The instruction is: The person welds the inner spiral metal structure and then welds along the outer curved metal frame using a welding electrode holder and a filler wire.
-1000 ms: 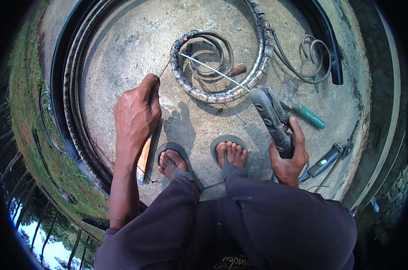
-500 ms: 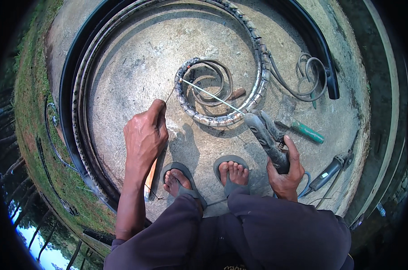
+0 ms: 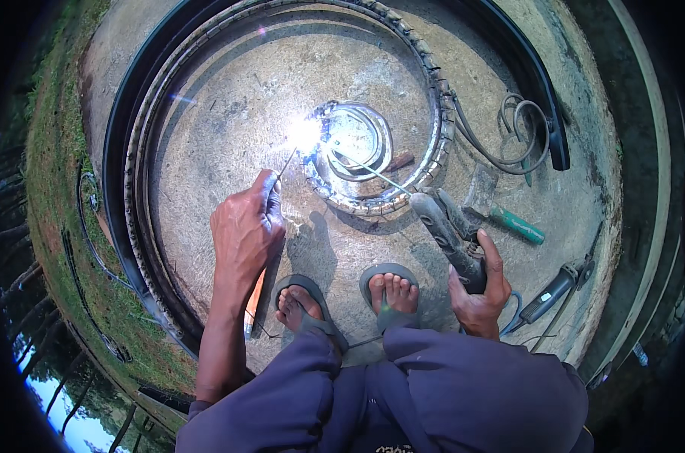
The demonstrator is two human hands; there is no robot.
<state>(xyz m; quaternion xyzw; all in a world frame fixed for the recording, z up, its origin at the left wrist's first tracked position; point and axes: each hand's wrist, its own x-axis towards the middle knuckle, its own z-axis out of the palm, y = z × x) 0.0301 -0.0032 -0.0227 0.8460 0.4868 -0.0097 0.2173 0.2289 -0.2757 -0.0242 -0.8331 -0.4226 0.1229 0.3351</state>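
My right hand [image 3: 482, 298] is wrapped round a dark welding electrode holder [image 3: 452, 234], its jaws gripping a thin pale electrode [image 3: 384, 177]. At the electrode's far end a white welding arc [image 3: 304, 136] glares on the upper left of a small metal spiral [image 3: 365, 202], hiding the joint there. With fingers pinched, my left hand [image 3: 246, 220] holds a thin metal rod [image 3: 288, 160] whose tip reaches the glare. The spiral continues into a large curved metal scroll [image 3: 435, 75] with short marks across it.
Black curved channel [image 3: 120, 106] rings the scroll. To the right lie coiled grey cable [image 3: 548, 136], a green-handled hammer-like tool [image 3: 517, 224] and an angle grinder [image 3: 550, 296]. A wooden-handled tool [image 3: 256, 298] rests by my left foot. Grass [image 3: 55, 189] borders the concrete.
A bright arc has lit at the electrode's tip, washing out the spiral's upper left. Both hands keep their holds and have barely moved.
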